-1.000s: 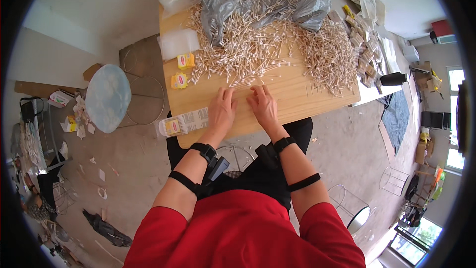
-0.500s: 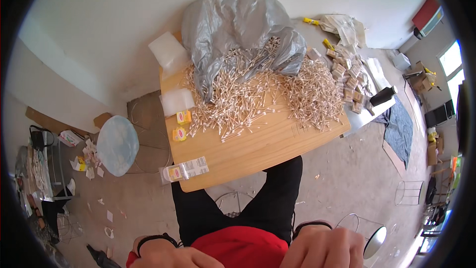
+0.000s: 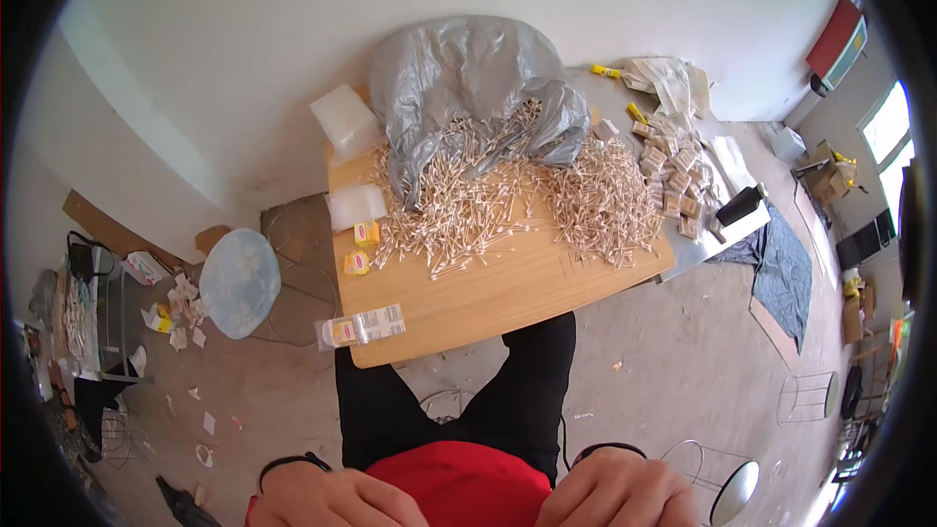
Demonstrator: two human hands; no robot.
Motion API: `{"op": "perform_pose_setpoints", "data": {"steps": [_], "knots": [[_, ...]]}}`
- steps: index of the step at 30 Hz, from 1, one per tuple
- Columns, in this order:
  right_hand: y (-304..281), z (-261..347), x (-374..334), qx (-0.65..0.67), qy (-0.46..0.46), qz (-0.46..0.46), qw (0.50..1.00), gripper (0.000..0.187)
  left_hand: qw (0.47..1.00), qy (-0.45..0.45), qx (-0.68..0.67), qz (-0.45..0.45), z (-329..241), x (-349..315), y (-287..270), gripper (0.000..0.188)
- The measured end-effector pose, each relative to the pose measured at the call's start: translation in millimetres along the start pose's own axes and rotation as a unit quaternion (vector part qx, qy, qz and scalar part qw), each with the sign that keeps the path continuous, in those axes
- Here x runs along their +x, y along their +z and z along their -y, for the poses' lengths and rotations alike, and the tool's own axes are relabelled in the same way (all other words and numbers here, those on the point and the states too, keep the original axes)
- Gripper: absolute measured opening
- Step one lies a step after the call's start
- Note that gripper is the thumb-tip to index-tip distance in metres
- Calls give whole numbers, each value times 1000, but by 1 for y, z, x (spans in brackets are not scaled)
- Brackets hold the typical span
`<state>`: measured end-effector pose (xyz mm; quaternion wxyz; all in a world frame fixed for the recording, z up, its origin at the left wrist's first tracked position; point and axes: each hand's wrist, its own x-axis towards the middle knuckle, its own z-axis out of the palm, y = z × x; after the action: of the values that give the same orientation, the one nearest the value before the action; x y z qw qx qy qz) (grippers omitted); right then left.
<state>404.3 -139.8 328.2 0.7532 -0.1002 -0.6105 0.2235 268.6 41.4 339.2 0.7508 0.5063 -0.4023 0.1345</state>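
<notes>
My left hand [image 3: 337, 502] is at the lower edge of the head view, with its fingers bent and pressed together. Level with it on the right, my right hand [image 3: 625, 490] is curled too, its knuckles facing up. The picture's edge cuts off the fingertips of both, so anything they grip is hidden. Both hands are in front of my red top, apart from the wooden table [image 3: 468, 312]. Heaped on that table are loose cotton swabs [image 3: 605, 200], many spilling from a large grey plastic bag [image 3: 468, 68]. A clear packet with a printed label [image 3: 376, 324] lies at the near left corner.
Two small yellow packs [image 3: 359, 262] and two stacks of clear plastic bags [image 3: 356, 207] line the table's left side. Bundled swab packs [image 3: 678, 176] and a black cylinder [image 3: 739, 206] occupy the metal side table. A pale blue round stool top [image 3: 240, 283] stands left; another stool [image 3: 734, 493] is lower right.
The view has shifted slightly, so the table and bag appear a little lower and smaller. Both hands stay at the lower edge, still curled, showing slightly more of the left fingers.
</notes>
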Motion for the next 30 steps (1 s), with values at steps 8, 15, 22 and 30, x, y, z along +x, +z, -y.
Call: {"op": "perform_pose_setpoints", "data": {"steps": [8, 15, 22, 30], "knots": [[39, 37, 10, -184, -27, -140, 973, 8, 952, -59, 140, -268, -41, 27, 76, 7], [48, 13, -8, -248, -224, -204, 920, 14, 960, 38, 138, -241, -13, 8, 65, 13], [34, 6, 0, -187, -189, -31, 963, 13, 987, 96, 132, -13, 3, 8, 35, 3], [27, 19, 10, -88, -72, 74, 991, 16, 997, 38, 42, 53, -12, 10, 26, 10]]}}
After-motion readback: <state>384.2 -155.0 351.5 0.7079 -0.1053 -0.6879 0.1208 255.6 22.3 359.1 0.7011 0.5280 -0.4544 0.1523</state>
